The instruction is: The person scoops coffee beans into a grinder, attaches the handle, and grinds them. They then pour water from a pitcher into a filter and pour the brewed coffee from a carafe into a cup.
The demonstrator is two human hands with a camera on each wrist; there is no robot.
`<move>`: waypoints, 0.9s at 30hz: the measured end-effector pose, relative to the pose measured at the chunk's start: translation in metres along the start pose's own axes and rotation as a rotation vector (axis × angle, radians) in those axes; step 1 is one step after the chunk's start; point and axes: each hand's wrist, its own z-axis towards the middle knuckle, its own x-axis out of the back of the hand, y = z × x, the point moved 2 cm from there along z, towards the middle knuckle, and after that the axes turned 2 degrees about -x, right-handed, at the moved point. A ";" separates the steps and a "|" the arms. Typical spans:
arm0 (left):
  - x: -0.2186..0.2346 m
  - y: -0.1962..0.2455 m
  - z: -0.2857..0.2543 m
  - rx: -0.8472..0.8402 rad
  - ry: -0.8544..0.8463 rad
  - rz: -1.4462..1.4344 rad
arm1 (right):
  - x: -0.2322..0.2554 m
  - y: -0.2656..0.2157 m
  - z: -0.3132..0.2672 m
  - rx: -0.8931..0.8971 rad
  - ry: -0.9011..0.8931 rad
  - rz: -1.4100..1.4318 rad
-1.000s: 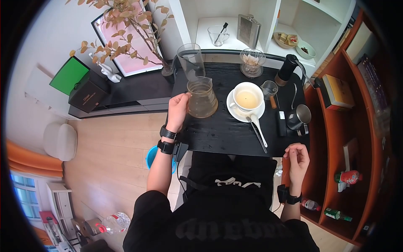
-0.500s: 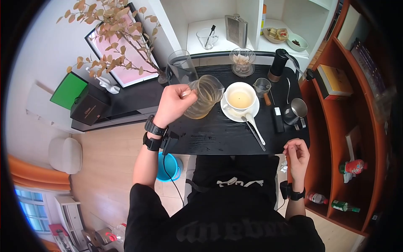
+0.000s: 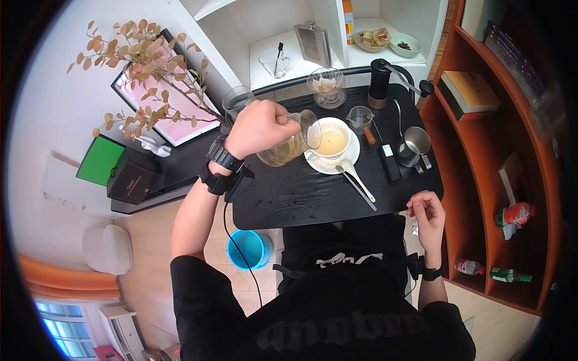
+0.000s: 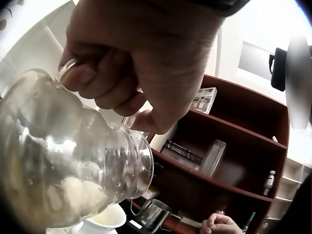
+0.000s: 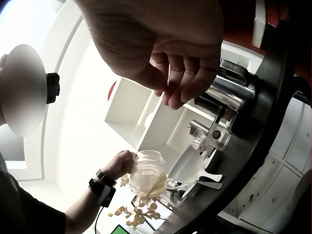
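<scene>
Above the black table (image 3: 301, 198), a glass server (image 3: 288, 144) with pale tea hangs tilted, its spout over the white cup (image 3: 333, 140) on a saucer (image 3: 318, 165), so liquid can run in. Left hand (image 3: 260, 127) clenches its handle. Right hand (image 3: 426, 215) idles by the table edge, fingers loosely curled, holding nothing.

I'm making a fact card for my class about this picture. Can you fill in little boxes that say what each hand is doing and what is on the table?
left hand: grips the glass jug's handle
glass jug: tilted, spout over the white cup, pale yellowish liquid inside
white cup: on a saucer, pale liquid in it
right hand: at the black table's near edge, fingers loosely curled, holds nothing
spoon: lies by the saucer
steel pitcher: stands on the right of the black table
</scene>
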 end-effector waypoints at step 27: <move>-0.086 -0.094 -0.073 0.350 0.545 -1.389 | -0.004 0.011 0.005 -0.049 -0.036 0.009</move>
